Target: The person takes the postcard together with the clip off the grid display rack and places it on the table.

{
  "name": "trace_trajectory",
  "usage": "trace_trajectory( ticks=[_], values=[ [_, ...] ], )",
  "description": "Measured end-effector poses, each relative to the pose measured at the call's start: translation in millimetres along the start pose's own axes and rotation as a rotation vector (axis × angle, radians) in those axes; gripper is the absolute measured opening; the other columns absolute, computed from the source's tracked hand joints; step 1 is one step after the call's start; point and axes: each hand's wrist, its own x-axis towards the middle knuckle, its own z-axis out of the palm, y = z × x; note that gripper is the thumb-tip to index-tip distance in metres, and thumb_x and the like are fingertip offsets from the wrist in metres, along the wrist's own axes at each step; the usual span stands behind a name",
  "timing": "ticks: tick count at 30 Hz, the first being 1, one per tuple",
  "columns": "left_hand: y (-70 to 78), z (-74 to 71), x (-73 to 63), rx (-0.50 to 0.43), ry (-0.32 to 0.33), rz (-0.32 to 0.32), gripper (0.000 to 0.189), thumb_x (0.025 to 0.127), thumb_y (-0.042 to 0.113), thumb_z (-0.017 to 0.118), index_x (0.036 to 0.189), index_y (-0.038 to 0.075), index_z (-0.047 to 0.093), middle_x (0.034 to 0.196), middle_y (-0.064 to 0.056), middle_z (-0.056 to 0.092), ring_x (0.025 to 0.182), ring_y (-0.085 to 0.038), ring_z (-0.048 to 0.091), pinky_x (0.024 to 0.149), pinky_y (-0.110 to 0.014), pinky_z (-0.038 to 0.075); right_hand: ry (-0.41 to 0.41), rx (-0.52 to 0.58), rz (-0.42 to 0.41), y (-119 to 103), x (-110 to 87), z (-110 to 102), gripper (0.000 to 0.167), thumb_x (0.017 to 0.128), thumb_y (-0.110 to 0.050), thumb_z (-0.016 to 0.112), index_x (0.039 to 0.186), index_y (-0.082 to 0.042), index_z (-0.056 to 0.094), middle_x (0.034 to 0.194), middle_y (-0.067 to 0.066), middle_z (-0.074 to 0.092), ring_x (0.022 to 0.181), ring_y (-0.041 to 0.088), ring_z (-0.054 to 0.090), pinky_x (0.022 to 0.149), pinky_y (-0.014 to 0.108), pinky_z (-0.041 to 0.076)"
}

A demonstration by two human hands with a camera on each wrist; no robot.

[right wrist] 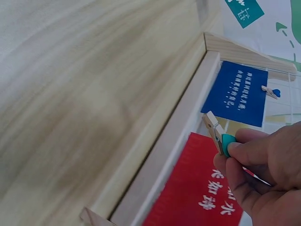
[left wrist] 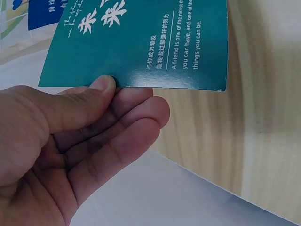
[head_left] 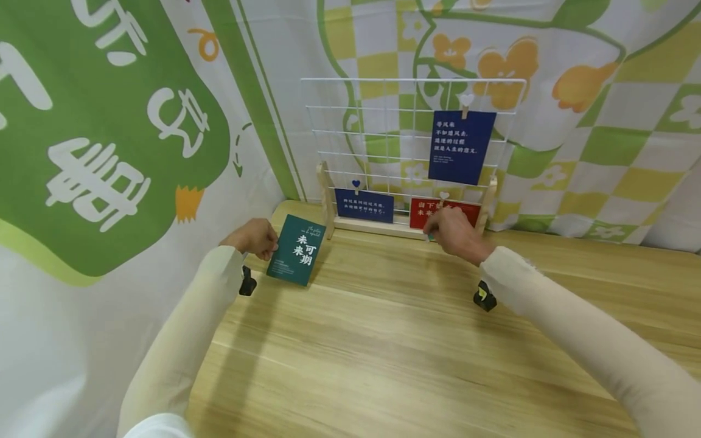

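Note:
My left hand point(head_left: 256, 238) pinches a green card point(head_left: 296, 250) by its edge, thumb on the printed face and fingers behind, in the left wrist view. White lettering covers the card, which is held up left of the wire rack. My right hand point(head_left: 456, 233) pinches a small wooden clothespin point(right wrist: 214, 131) by its end with the teal heart point(right wrist: 227, 143). That hand is in front of the red card point(right wrist: 188, 183), covering part of it in the head view. The clothespin's tip points away from the fingers, toward the gap beside the blue card point(right wrist: 237, 92).
A white wire grid rack point(head_left: 386, 145) stands on a wooden base point(head_left: 378, 228) at the table's back. A large dark blue card point(head_left: 462, 146) hangs at its upper right from a clothespin point(head_left: 465, 112). Printed cloth point(head_left: 378, 36) hangs behind; the wooden table point(head_left: 350, 340) spreads in front.

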Motion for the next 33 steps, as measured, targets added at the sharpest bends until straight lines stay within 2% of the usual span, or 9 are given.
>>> trace_trajectory(
  ticks=[5, 11, 17, 27, 33],
  values=[
    [-5.4, 5.8, -1.0, 0.000, -0.025, -0.036, 0.017, 0.093, -0.006, 0.056, 0.085, -0.006, 0.071, 0.069, -0.012, 0.070, 0.060, -0.012, 0.067, 0.064, -0.029, 0.060, -0.036, 0.012, -0.024, 5.3, -4.1, 9.0, 0.025, 0.081, 0.014, 0.055, 0.087, 0.002, 0.077, 0.088, 0.017, 0.076, 0.085, 0.033, 0.072, 0.074, 0.046, 0.059],
    [-12.3, 14.0, -0.5, 0.007, -0.066, -0.048, 0.023, 0.095, -0.003, 0.057, 0.073, -0.004, 0.066, 0.064, -0.008, 0.067, 0.058, -0.011, 0.062, 0.061, -0.026, 0.057, -0.083, 0.029, -0.002, 12.8, -7.8, 18.6, 0.024, 0.079, 0.014, 0.057, 0.084, 0.001, 0.077, 0.086, 0.015, 0.076, 0.084, 0.032, 0.072, 0.074, 0.045, 0.060],
    [-17.2, 20.4, -1.9, -0.007, -0.100, -0.080, 0.025, 0.096, -0.002, 0.057, 0.072, -0.003, 0.065, 0.064, -0.007, 0.067, 0.057, -0.011, 0.060, 0.061, -0.026, 0.055, -0.129, 0.018, -0.006, 21.0, -9.2, 24.4, 0.023, 0.078, 0.014, 0.058, 0.083, 0.002, 0.077, 0.086, 0.014, 0.076, 0.083, 0.031, 0.071, 0.075, 0.044, 0.059],
    [-28.5, 28.3, -1.8, 0.004, -0.120, -0.067, 0.025, 0.095, -0.002, 0.057, 0.071, -0.003, 0.065, 0.067, -0.010, 0.069, 0.059, -0.013, 0.066, 0.062, -0.028, 0.059, -0.198, 0.012, 0.054, 28.5, -10.5, 30.8, 0.019, 0.080, 0.011, 0.063, 0.085, -0.001, 0.077, 0.090, 0.013, 0.076, 0.089, 0.032, 0.070, 0.081, 0.044, 0.059],
    [-32.2, 32.0, -0.3, -0.009, -0.140, -0.082, 0.021, 0.095, -0.002, 0.057, 0.077, -0.005, 0.068, 0.067, -0.010, 0.068, 0.058, -0.012, 0.065, 0.063, -0.030, 0.060, -0.221, -0.006, 0.052, 33.4, -10.0, 35.0, 0.016, 0.081, 0.009, 0.067, 0.081, -0.003, 0.077, 0.087, 0.011, 0.076, 0.087, 0.030, 0.070, 0.078, 0.041, 0.059]
  ],
)
